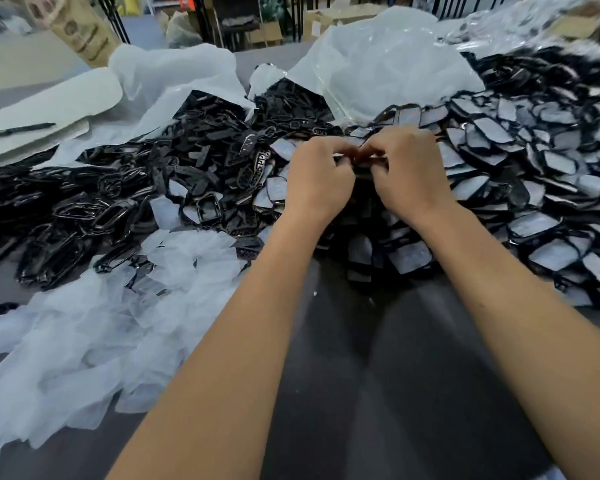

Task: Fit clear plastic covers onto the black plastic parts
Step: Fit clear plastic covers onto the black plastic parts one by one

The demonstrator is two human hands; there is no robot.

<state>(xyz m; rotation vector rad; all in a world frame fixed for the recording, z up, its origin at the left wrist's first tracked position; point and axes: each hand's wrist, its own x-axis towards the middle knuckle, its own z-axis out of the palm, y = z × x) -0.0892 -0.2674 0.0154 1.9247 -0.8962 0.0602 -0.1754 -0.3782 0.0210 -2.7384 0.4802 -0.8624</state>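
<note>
My left hand (317,178) and my right hand (407,174) meet over the middle of the table, fingers curled round one small black plastic part (362,163) that shows only as a dark sliver between them. Whether a clear cover is on it is hidden by my fingers. A heap of bare black parts (118,199) spreads to the left. To the right lies a heap of black parts with pale film-covered faces (520,188).
Crumpled white film scraps (118,323) cover the near left of the dark table (413,375). Large clear plastic bags (378,64) stand behind the heaps. A black pen (18,129) rests on white sheets at far left. Cartons stand at the back.
</note>
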